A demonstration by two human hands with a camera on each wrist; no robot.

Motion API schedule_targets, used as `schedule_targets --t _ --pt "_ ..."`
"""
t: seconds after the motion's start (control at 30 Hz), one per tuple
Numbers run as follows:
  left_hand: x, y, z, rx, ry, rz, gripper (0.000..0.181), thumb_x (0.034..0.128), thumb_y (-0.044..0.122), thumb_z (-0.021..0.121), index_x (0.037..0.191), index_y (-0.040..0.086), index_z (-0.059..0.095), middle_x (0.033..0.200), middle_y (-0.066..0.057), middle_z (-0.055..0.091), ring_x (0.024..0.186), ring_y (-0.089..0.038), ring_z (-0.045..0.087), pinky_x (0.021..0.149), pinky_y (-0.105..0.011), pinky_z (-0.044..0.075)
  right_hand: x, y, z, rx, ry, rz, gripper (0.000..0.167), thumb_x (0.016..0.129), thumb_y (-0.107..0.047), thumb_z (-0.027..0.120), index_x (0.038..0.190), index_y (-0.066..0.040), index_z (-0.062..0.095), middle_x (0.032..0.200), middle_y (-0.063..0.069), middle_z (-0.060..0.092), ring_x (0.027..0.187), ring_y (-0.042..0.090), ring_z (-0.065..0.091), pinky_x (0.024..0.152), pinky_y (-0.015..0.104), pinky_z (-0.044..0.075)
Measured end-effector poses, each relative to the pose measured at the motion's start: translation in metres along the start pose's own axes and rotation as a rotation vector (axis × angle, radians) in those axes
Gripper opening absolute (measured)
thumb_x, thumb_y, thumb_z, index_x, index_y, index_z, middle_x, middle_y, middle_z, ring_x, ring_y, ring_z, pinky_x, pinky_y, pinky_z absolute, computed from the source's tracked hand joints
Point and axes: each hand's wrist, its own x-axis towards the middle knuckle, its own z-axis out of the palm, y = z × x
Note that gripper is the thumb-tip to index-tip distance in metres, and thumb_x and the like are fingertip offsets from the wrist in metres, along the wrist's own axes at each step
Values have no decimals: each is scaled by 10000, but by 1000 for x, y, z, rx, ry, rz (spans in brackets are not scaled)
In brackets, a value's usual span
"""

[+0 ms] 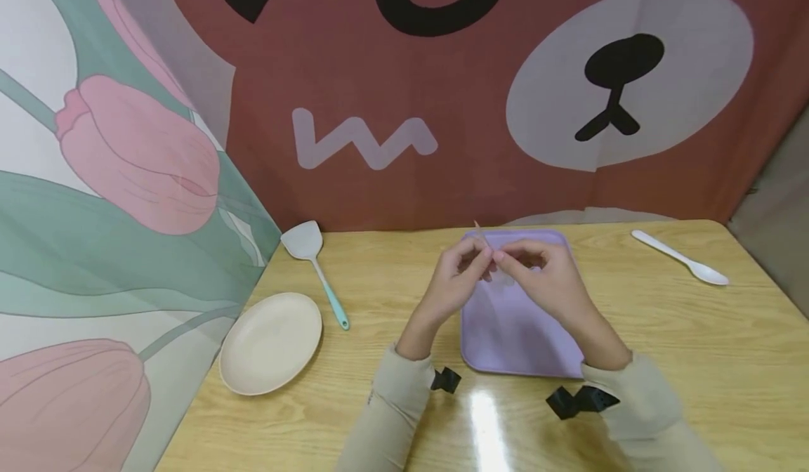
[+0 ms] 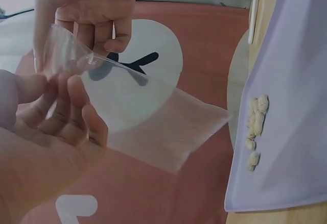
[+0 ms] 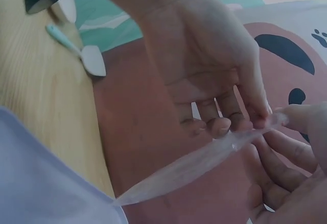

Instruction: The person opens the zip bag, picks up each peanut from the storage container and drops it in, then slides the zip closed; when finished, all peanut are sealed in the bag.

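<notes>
I see the left hand (image 1: 455, 275) and right hand (image 1: 559, 282) pinching a clear plastic bag (image 2: 158, 119) over a purple rectangular tray (image 1: 518, 342). At its nine o'clock sits a cream rounded plate (image 1: 272, 345).

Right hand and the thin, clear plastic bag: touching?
Touching. The right wrist view shows it: the right hand pinches one end of the thin, clear plastic bag between thumb and fingers.

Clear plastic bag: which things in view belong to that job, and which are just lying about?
Likely in the job: clear plastic bag, pinched by left hand and right hand; purple tray below, bearing pale pieces.
Apparently just lying about: beige plate; spatula; white spoon.
</notes>
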Motion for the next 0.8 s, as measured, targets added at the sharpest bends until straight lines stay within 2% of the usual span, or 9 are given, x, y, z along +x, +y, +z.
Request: schedule_targets --t 0.13,0.23,0.5,0.7,0.8 --pt "-1 -1 1 -46 -37 8 193 1036 18 467 917 -109 549 800 -120 548 721 -109 540 672 -226 486 0 0 -3 91 -30 58 200 948 -157 690 1033 15 748 935 83 737 796 148 652 661 257 507" --pt "-2 0 2 -44 -54 5 209 1043 17 442 907 -111 536 808 -115 535 725 -110 528 673 -222 476 -1 -1 -3 103 -34 76 194 950 -136 683 1029 30 746 932 92 731 785 121 646 656 245 499" --pt "-2 0 -3 76 -110 20 204 1037 37 480 902 -72 587 799 -189 543 695 -141 520 653 -288 478 2 -3 -4 46 -85 100 191 920 -187 730 972 -6 758 856 84 720 718 154 635 620 252 507" --pt "-3 8 -3 113 -85 -30 225 1025 11 477 892 -118 604 760 -241 552 667 -224 520 624 -255 453 2 -3 -3 13 -85 44 142 959 -98 657 960 5 755 758 83 665 620 147 576 527 244 449" --pt "-4 20 1 120 -56 -52 224 1006 -14 475 865 -141 593 730 -246 543 646 -232 514 609 -205 433 1 -3 -1 -26 -69 14 124 953 -90 659 949 -20 761 714 79 645 555 129 519 469 243 402"
